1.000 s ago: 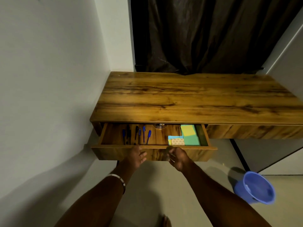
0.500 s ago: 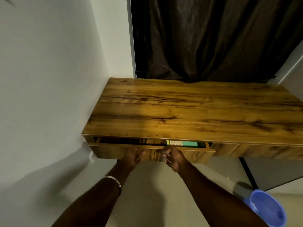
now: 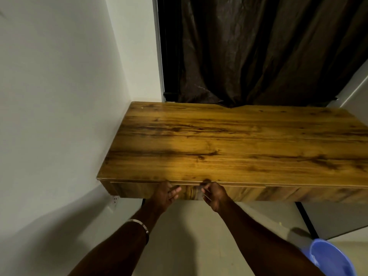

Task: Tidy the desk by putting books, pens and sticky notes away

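Note:
The wooden desk (image 3: 229,144) fills the middle of the view, with nothing on its top. Its left drawer (image 3: 135,190) sits flush with the desk front, so the pens, sticky notes and books inside are hidden. My left hand (image 3: 165,194) presses flat against the drawer front, fingers spread. My right hand (image 3: 214,194) rests on the drawer front just to the right of it, fingers bent against the wood. Neither hand holds anything.
A white wall (image 3: 59,96) runs close along the desk's left side. A dark curtain (image 3: 258,48) hangs behind the desk. A blue plastic bucket (image 3: 330,257) stands on the floor at lower right. A wall socket (image 3: 115,200) sits below the desk's left corner.
The drawer was open, showing pens and sticky notes; both hands have pushed it in until it closed. The view has moved nearer to the desk.

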`<state>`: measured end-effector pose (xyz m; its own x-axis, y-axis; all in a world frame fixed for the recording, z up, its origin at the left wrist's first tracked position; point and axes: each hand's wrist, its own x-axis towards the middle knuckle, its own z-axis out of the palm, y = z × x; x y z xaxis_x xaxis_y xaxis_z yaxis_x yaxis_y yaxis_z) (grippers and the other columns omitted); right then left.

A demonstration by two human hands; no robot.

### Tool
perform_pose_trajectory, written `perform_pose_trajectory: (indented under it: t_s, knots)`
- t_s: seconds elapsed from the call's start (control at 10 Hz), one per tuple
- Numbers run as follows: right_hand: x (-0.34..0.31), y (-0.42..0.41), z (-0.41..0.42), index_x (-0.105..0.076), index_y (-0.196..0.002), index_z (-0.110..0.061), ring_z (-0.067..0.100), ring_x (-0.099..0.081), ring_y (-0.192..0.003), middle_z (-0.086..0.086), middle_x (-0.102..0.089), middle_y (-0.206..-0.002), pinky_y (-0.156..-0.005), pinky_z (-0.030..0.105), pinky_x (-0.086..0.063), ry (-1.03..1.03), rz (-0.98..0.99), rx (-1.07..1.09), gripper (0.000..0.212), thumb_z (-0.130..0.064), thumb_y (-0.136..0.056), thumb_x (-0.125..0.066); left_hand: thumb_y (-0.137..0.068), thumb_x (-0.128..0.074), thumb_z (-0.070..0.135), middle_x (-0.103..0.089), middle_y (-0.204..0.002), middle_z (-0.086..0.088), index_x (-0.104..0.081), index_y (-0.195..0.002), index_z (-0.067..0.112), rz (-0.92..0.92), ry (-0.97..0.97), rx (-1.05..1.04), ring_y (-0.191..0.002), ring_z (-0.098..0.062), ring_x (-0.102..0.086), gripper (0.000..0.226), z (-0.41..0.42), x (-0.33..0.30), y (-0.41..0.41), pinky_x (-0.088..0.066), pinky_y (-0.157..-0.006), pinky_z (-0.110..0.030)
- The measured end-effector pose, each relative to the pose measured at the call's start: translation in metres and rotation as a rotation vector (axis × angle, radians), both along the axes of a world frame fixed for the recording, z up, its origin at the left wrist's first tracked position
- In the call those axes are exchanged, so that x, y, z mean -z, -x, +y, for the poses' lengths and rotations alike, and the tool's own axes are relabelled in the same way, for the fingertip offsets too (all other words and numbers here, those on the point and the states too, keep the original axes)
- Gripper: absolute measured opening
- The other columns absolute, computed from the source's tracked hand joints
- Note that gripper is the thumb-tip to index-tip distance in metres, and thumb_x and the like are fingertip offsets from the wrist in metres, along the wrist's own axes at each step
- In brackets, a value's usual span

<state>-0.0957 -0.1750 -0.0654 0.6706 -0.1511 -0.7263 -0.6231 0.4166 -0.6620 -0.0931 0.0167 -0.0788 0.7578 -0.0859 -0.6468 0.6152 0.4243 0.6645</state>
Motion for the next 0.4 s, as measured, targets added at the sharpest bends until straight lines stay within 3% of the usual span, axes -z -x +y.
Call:
perform_pose_trajectory:
  t_s: [0.1,0.2,0.3,0.4]
  knots:
    - [-0.004,0.003,0.001,-0.049,-0.069,-0.013,0.017,-0.055,-0.074,0.004,-0.061,-0.08,-0.073,0.03,-0.043,0.026,0.011,-0.003,0.023,-0.009,-0.091,-0.043,-0.097,-0.038,0.018,-0.063,-0.114,-0.012,-0.051,-0.101,0.015,0.025,-0.023,0.028,-0.096,-0.021,-0.065,0.014,0.001,-0.003,-0.001,-0.05,-0.072,-0.034]
    - [-0.01,0.004,-0.001,-0.058,-0.084,-0.01,0.021,-0.058,-0.077,0.007,-0.062,-0.085,-0.062,0.029,-0.045,0.109,0.022,-0.069,0.008,-0.011,-0.09,-0.053,-0.097,-0.042,0.024,-0.063,-0.113,-0.01,-0.052,-0.107,0.015,0.038,-0.091,0.109,-0.094,-0.021,-0.067,0.017,0.0,-0.011,0.002,-0.051,-0.07,-0.033]
    - [-0.014,-0.003,-0.003,-0.069,-0.093,-0.007,0.024,-0.061,-0.066,0.012,-0.069,-0.082,-0.053,0.029,-0.045,0.332,-0.052,-0.164,0.021,-0.026,-0.082,-0.068,-0.1,-0.037,0.031,-0.061,-0.108,-0.006,-0.051,-0.108,0.011,0.002,-0.277,0.19,-0.091,-0.022,-0.066,0.026,0.002,-0.021,-0.002,-0.047,-0.059,-0.025]
    - [-0.028,-0.015,-0.006,-0.071,-0.09,-0.006,0.026,-0.067,-0.071,0.011,-0.071,-0.084,-0.061,0.032,-0.053,0.718,-0.079,-0.154,0.038,-0.039,-0.071,-0.076,-0.099,-0.041,0.024,-0.064,-0.096,-0.015,-0.059,-0.098,0.0,-0.141,-0.4,0.029,-0.074,-0.022,-0.064,0.03,0.006,-0.029,-0.021,-0.046,-0.049,-0.021]
